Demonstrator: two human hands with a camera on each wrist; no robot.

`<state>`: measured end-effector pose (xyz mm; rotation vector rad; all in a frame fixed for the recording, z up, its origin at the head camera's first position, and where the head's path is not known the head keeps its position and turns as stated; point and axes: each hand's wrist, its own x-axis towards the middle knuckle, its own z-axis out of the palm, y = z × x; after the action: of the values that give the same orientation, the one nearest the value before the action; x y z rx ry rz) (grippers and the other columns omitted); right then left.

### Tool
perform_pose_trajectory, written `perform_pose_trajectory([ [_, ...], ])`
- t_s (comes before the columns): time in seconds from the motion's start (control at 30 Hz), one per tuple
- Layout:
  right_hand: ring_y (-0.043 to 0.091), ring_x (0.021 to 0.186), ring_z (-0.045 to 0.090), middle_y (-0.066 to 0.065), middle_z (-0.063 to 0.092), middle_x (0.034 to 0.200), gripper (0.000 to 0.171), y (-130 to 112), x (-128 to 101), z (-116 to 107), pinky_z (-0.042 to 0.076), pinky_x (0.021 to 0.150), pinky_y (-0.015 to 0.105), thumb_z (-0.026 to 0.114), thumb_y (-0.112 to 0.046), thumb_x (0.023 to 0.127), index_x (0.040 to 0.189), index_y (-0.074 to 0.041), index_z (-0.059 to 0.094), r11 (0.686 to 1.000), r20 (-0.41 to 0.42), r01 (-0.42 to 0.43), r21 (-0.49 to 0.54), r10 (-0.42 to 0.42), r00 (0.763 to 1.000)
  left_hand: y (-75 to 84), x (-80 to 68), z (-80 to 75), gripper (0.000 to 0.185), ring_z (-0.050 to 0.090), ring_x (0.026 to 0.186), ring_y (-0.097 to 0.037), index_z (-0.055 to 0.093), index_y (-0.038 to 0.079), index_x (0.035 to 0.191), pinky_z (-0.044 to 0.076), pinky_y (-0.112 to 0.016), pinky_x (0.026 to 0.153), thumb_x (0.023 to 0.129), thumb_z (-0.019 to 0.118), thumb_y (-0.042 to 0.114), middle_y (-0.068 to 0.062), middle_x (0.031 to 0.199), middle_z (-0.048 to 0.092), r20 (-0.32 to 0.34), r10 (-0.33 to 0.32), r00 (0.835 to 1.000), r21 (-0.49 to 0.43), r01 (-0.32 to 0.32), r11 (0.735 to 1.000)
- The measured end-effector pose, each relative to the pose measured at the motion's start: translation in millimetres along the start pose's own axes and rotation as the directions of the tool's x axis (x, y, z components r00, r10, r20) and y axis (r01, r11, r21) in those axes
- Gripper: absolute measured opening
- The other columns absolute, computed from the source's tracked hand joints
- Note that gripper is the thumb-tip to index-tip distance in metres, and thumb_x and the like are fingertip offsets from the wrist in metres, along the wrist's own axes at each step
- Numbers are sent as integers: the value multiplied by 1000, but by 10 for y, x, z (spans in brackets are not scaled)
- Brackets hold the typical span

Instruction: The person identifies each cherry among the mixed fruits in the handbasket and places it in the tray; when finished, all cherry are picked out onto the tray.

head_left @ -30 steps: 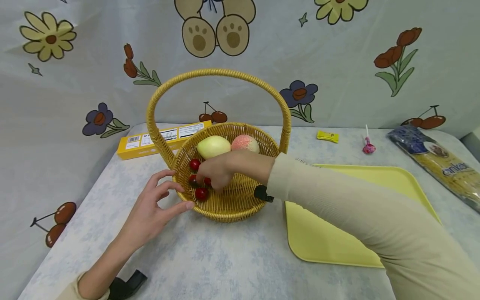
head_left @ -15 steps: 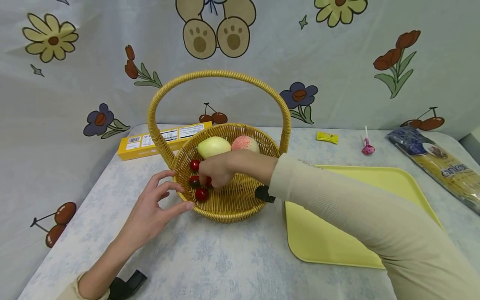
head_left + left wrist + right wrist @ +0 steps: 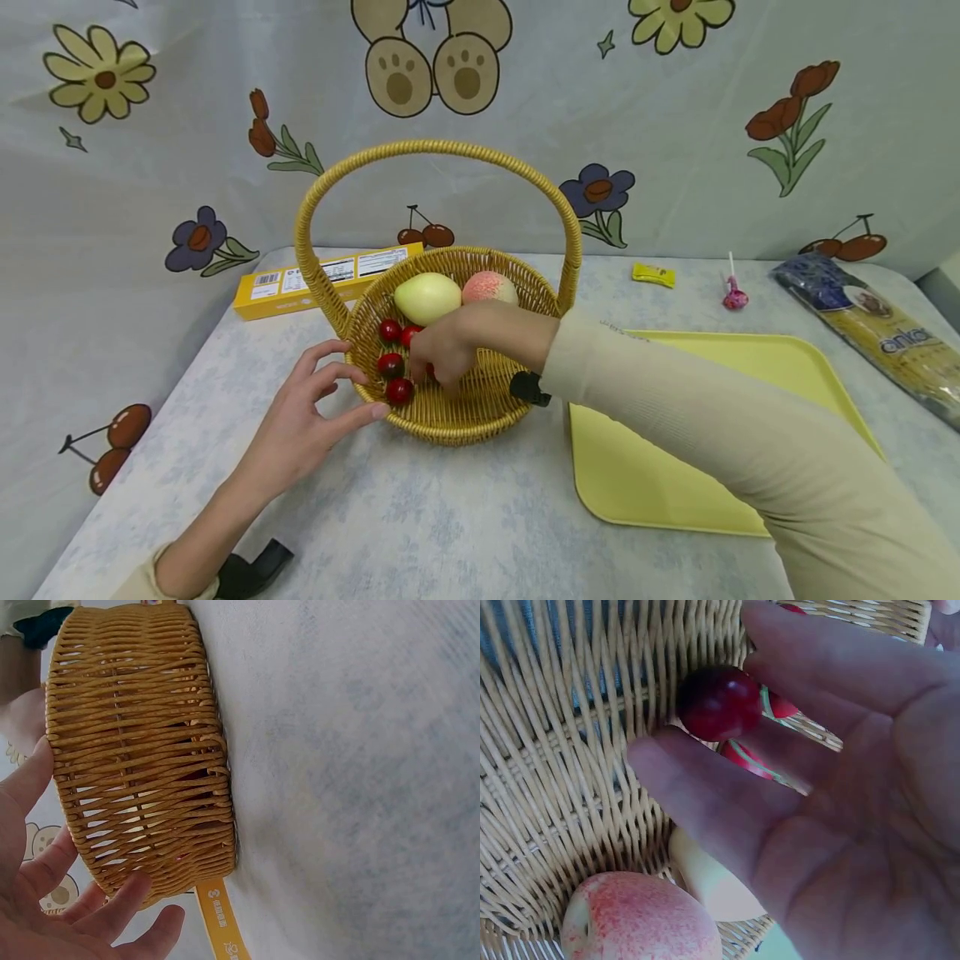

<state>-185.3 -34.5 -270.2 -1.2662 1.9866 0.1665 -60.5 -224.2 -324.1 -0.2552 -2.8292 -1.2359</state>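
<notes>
On flowered cloth, right hand (image 3: 442,350) pinches cherries (image 3: 718,701) inside basket (image 3: 480,408).

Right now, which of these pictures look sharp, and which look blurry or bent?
Head view: evenly lit and sharp, though the wide lens bends the edges. Left wrist view: the basket weave is crisp, the left hand soft at the corner. Right wrist view: the right hand is blurred, too close; the cherry is clearer.

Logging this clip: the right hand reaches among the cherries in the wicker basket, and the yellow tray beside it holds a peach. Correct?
Not quite. The head view shows the yellow tray bare; the peach lies in the wicker basket, where the right hand reaches among the cherries.
</notes>
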Motion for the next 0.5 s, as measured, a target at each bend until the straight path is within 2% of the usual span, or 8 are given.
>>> perform_pose_trajectory([
  [0.13,12,88,48,-1,57,96,23,9,9,-10,42,76,24,71,-11,91,115,-7,70,999,-36,43,-22,-44,998,-6,4,0,28,39,132,-37,65,13,95,42,-56,101,84,81,34,-9,143,40,-2,2,1000,-5,-2,1000],
  [0.23,11,82,46,-1,54,86,18,4,-42,-13,40,71,23,71,-9,91,108,-4,72,998,-80,70,6,-69,994,-9,9,0,28,38,132,-37,65,13,95,42,-57,101,84,81,33,-9,143,40,-1,4,1000,-6,-4,1000],
  [0.3,10,84,49,-1,60,91,22,-13,-111,-10,42,73,23,71,-10,91,112,-6,72,997,-123,71,40,-66,990,-7,12,2,28,38,133,-38,65,13,96,42,-57,101,84,81,33,-9,143,39,0,4,1000,-8,-4,1000],
  [0.37,10,91,53,0,66,104,29,-37,-193,0,45,79,24,72,-11,91,120,-8,70,995,-173,71,69,-58,983,-7,13,3,29,38,133,-38,65,13,96,42,-57,101,84,81,33,-9,143,39,0,2,1000,-9,-2,1000],
  [0.47,11,101,55,-2,64,122,40,-75,-335,46,46,89,26,72,-13,92,130,-11,65,992,-257,75,97,-48,965,-6,11,5,28,38,133,-38,65,13,96,41,-58,102,84,81,33,-9,143,39,2,-2,1000,-13,2,1000],
  [0.5,12,100,55,-3,64,120,39,-83,-378,71,46,88,27,71,-12,92,130,-12,65,992,-282,87,94,-58,958,-5,11,5,28,38,133,-38,65,13,96,41,-58,102,84,81,33,-9,143,39,2,-2,1000,-13,2,1000],
])
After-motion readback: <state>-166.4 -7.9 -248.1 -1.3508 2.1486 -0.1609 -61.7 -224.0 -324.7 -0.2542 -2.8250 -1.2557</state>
